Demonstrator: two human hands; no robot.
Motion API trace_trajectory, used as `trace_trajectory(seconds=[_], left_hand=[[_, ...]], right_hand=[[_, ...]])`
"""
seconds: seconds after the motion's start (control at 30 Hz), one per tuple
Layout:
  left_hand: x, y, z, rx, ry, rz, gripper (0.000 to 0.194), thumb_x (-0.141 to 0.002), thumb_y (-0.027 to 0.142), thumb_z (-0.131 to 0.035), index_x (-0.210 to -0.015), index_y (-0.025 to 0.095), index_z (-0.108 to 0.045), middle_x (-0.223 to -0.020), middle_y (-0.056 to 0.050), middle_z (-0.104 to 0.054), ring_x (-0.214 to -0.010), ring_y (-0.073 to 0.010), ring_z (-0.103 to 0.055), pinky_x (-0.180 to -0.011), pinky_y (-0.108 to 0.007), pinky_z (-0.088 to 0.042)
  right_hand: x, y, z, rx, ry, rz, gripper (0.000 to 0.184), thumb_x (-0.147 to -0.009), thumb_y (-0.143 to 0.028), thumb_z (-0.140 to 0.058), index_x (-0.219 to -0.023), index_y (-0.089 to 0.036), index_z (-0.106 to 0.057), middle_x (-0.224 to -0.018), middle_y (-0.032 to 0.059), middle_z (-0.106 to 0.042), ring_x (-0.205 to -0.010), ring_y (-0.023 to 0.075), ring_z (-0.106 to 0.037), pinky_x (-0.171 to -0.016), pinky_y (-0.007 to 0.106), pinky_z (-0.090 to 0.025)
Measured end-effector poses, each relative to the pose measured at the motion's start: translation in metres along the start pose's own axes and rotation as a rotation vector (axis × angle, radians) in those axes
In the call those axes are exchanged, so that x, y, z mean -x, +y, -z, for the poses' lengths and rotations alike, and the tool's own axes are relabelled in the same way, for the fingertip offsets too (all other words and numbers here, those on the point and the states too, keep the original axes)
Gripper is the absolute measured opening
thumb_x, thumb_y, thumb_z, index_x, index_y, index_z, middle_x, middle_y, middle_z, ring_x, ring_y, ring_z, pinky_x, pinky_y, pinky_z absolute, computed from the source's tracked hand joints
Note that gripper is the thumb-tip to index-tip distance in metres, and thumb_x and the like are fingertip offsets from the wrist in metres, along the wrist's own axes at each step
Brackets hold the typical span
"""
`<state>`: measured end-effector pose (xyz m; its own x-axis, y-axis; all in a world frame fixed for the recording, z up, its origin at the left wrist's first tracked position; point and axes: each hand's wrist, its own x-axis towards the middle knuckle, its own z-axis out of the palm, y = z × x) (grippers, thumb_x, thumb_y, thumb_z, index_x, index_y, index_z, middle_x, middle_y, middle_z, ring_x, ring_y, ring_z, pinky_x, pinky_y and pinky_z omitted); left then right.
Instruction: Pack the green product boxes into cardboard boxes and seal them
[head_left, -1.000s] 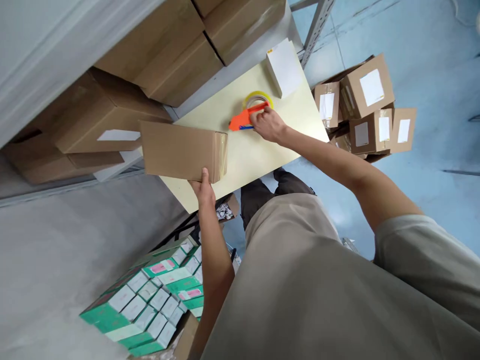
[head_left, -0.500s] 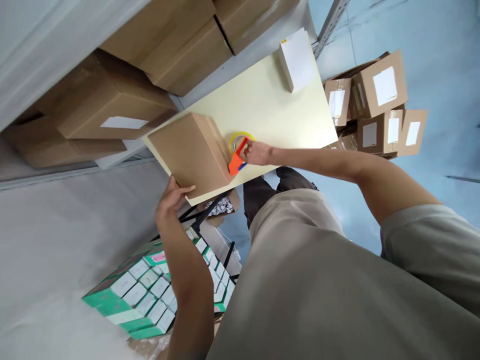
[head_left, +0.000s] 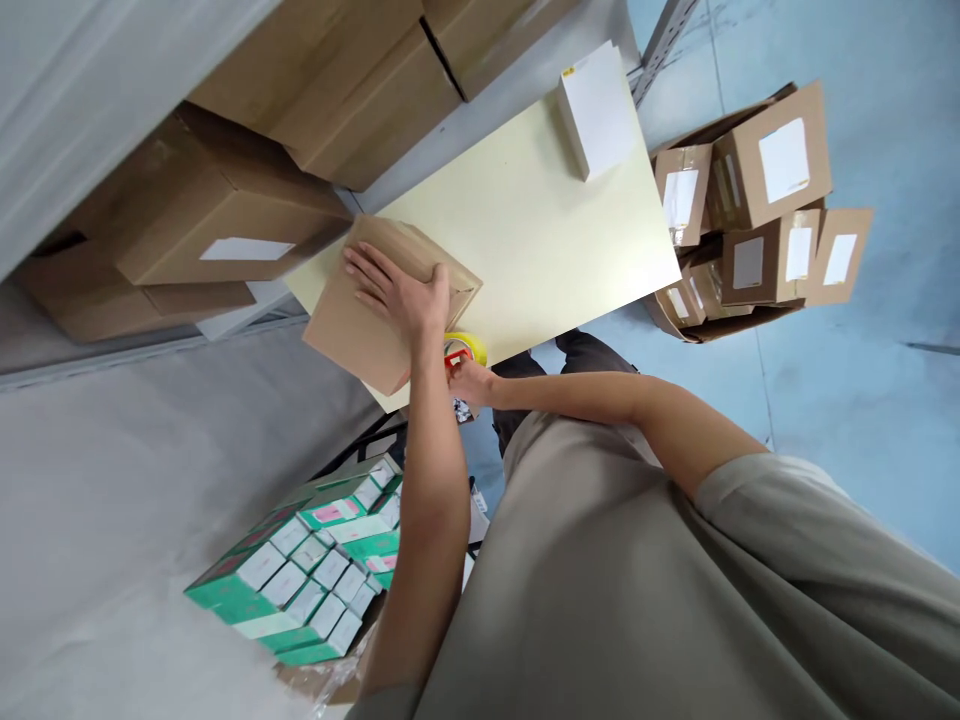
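Note:
A brown cardboard box point(head_left: 349, 325) rests on the pale yellow tabletop point(head_left: 540, 220), tilted and turned at its left end. My left hand point(head_left: 401, 295) lies on the box with its fingers stretched out and the thumb apart. Down at the table's near edge, my right hand point(head_left: 471, 382) is wrapped around a tape dispenser point(head_left: 457, 356) with a red-orange frame and a roll of yellow-rimmed tape. The dispenser is beside the box's near side; my left forearm and right fingers hide part of it.
A white box point(head_left: 596, 115) stands at the table's far right corner. Large cartons point(head_left: 240, 210) fill the shelf at upper left. On the floor at right, a big carton point(head_left: 720, 328) holds several labelled boxes. Green-and-white packs point(head_left: 300, 580) are stacked at lower left.
My left hand has gone from the box's lower left corner to its upper face. The box has turned and shifted. My right hand has brought the tape dispenser down and left.

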<state>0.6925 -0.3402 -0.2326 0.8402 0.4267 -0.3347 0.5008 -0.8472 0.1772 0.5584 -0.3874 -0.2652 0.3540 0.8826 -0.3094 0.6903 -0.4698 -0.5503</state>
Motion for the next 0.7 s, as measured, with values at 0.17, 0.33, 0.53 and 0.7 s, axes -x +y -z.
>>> trace_trajectory(seconds=[0.17,0.33,0.53,0.7], left_hand=[[0.004,0.002,0.010,-0.015,-0.047,-0.001,0.120,-0.093,0.029,-0.078,-0.183,-0.004,-0.006,-0.194,-0.026,0.005,-0.182,-0.0411,0.004,-0.145,-0.066,0.002],[0.004,-0.003,0.007,0.000,-0.023,-0.049,0.120,-0.093,0.031,-0.080,-0.182,-0.004,-0.008,-0.194,-0.026,0.005,-0.182,-0.0416,0.004,-0.145,-0.068,0.001],[0.005,-0.009,0.007,0.011,-0.059,-0.087,0.117,-0.099,0.030,-0.078,-0.181,-0.005,-0.003,-0.193,-0.028,0.008,-0.181,-0.0429,0.013,-0.145,-0.071,0.007],[0.010,-0.023,0.011,-0.022,-0.086,-0.176,0.120,-0.092,0.023,-0.084,-0.182,-0.005,-0.008,-0.193,-0.028,0.001,-0.181,-0.0446,0.004,-0.147,-0.068,0.001]], right_hand=[[0.051,0.036,-0.001,0.080,-0.027,-0.146,0.055,-0.103,0.003,-0.042,-0.153,-0.001,-0.065,-0.125,0.0212,-0.086,-0.112,0.0304,-0.086,-0.120,0.050,-0.054],[0.152,0.117,-0.012,0.094,-0.046,-0.246,0.051,-0.102,-0.001,-0.044,-0.149,0.008,-0.060,-0.113,0.0266,-0.086,-0.105,0.0347,-0.086,-0.119,0.055,-0.051],[0.182,0.185,0.006,-0.007,0.159,-0.487,0.047,-0.113,-0.021,-0.037,-0.147,0.005,-0.056,-0.113,0.0270,-0.083,-0.114,0.0403,-0.081,-0.118,0.059,-0.048],[0.122,0.175,0.045,0.109,0.086,-0.444,0.044,-0.109,-0.006,-0.036,-0.148,0.006,-0.053,-0.121,0.0256,-0.082,-0.112,0.0338,-0.080,-0.117,0.053,-0.046]])
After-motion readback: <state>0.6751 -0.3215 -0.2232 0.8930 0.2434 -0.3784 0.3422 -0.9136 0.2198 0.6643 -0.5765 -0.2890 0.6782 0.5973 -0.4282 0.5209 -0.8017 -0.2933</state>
